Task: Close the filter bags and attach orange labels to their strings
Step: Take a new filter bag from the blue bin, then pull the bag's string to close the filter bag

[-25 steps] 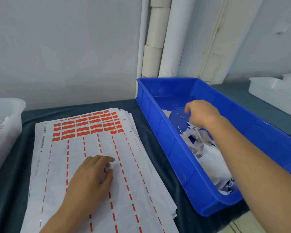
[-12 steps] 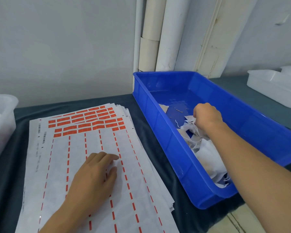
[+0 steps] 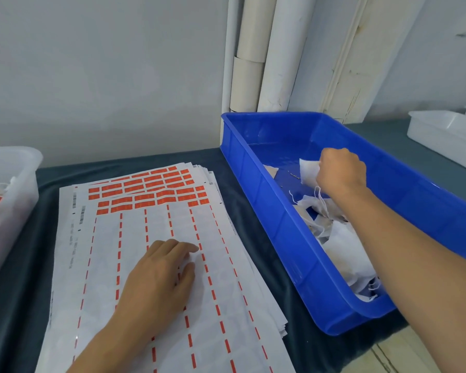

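A blue tray (image 3: 280,227) on the right holds a heap of white filter bags (image 3: 345,246) with strings. My right hand (image 3: 340,170) is inside the tray and grips one white filter bag (image 3: 308,170), lifted a little above the heap, its string hanging down. A stack of label sheets (image 3: 135,238) lies in front of me; orange labels (image 3: 145,189) remain only in the far rows. My left hand (image 3: 159,275) rests flat on the top sheet with its fingers relaxed.
A clear plastic tub (image 3: 8,195) with finished bags stands at the left edge. A white tray (image 3: 447,135) sits at the far right. White cardboard tubes (image 3: 267,55) lean against the wall behind the blue tray. A dark cloth (image 3: 46,211) covers the table.
My right hand dipped into the heap, closed on a filter bag and lifted it clear. My left hand stayed on the sheet. The camera tilted slightly.
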Tool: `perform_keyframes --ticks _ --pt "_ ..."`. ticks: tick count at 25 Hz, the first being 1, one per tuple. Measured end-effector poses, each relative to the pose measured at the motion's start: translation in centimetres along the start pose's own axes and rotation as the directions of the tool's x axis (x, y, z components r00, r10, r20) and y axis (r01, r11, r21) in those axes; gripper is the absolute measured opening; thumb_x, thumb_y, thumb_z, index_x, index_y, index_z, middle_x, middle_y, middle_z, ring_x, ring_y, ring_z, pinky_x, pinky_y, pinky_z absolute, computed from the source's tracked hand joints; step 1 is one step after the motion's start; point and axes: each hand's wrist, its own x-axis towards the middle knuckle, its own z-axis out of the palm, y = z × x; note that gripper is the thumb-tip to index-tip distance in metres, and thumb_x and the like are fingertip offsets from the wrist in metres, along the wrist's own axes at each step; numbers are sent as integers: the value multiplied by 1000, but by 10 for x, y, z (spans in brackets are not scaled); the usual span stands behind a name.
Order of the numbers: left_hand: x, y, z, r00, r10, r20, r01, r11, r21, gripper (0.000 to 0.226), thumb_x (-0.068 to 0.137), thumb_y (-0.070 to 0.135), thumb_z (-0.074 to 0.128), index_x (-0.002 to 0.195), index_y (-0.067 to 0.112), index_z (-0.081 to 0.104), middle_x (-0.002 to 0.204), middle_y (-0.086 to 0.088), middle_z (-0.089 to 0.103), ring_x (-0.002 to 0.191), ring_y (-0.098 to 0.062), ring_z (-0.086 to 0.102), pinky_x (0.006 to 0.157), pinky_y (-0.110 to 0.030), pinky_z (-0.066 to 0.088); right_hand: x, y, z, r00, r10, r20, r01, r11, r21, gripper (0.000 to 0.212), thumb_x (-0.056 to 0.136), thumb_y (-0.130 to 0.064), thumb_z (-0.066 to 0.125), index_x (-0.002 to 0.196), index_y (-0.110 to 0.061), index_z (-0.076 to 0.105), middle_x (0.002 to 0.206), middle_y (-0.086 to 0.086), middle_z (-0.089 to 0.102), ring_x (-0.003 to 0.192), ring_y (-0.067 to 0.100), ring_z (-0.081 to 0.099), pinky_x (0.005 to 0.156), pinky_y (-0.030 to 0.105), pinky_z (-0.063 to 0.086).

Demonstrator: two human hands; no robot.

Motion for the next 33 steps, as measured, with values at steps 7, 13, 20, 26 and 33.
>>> perform_keyframes --ticks 7,13,20,26,33 --pt "-1 2 -13 998 -66 3 66 987 -145 28 103 43 56 130 49 52 131 27 56 109 1 54 101 -21 48 0 -53 -55 979 -163 -122 193 937 293 25 96 -1 54 114 -11 66 108 14 66 95 35 61 73 43 54" --pt "8 -6 -53 979 -142 -144 63 890 -451 54 87 75 55 138 64 37 136 39 50 117 6 55 93 -21 47 -44 -141 -105 829 -375 -415 558 611 562 17 99 -18 60 101 -19 76 96 2 75 88 21 65 80 34 54" --pt "3 -70 -84 944 -215 -251 -3 753 -658 43 96 50 70 136 41 57 124 23 69 112 2 66 89 -29 55 -140 -254 -58 570 -808 -151 615 298 730 12 98 -25 70 100 -30 81 87 -20 71 76 -6 61 67 5 40" --pt "5 -90 -62 881 -411 -233 135 692 -709 13 100 41 67 90 37 74 89 11 78 81 -8 75 65 -17 57 -170 -276 14 741 -670 -52 334 300 894 12 96 -33 72 108 -34 76 94 -26 68 84 -5 65 75 6 46" --pt "6 -89 -58 924 -356 -138 128 630 -766 20 104 28 60 86 31 68 93 2 79 85 -12 76 67 -15 57 -186 -262 44 821 -569 -51 168 156 973 2 95 -35 73 96 -35 74 91 -25 71 93 -4 67 77 7 53"
